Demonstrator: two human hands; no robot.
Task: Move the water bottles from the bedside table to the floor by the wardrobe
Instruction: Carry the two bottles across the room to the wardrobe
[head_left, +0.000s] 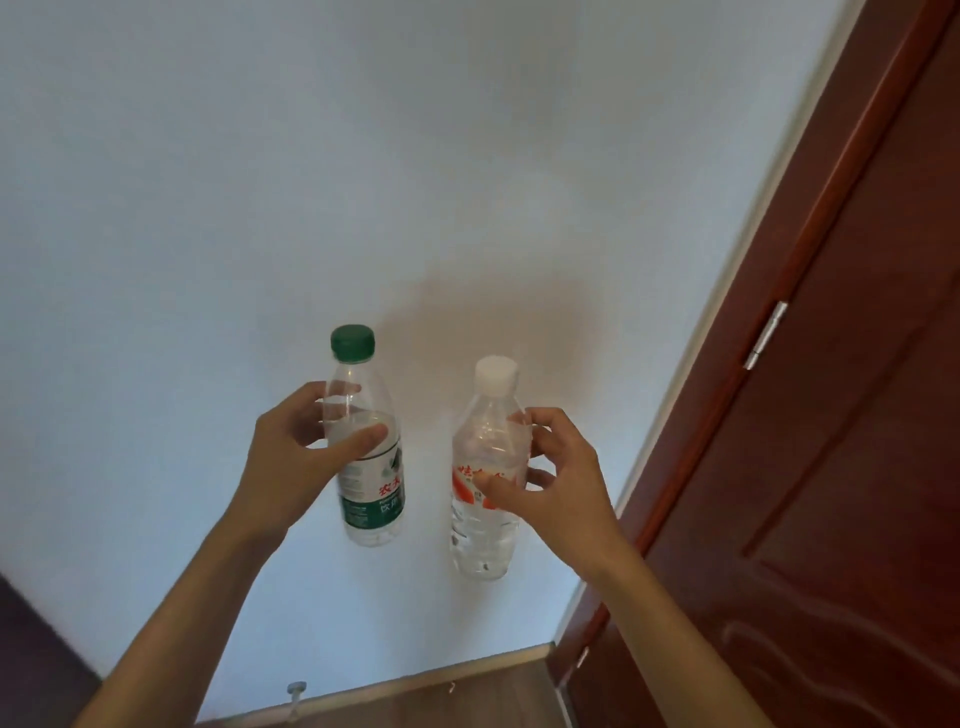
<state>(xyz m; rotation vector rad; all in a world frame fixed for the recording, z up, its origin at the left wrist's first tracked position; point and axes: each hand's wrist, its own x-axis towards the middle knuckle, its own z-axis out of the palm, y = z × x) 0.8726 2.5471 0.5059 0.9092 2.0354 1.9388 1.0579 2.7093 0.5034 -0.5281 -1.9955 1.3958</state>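
My left hand (291, 457) grips a clear water bottle with a green cap and green label (370, 499), held upright in the air. My right hand (556, 483) holds a second clear bottle with a white cap and red-and-white label (483, 530), also upright. The two bottles hang side by side in front of a white wall, well above the floor. Each holds some water. The bedside table is out of view.
A dark red-brown wooden door (831, 467) with a metal hinge (764, 335) fills the right side. Brown wood floor (415, 701) with a pale skirting board runs along the bottom. A doorstop (296, 691) sits at the wall base. A dark edge shows at the lower left.
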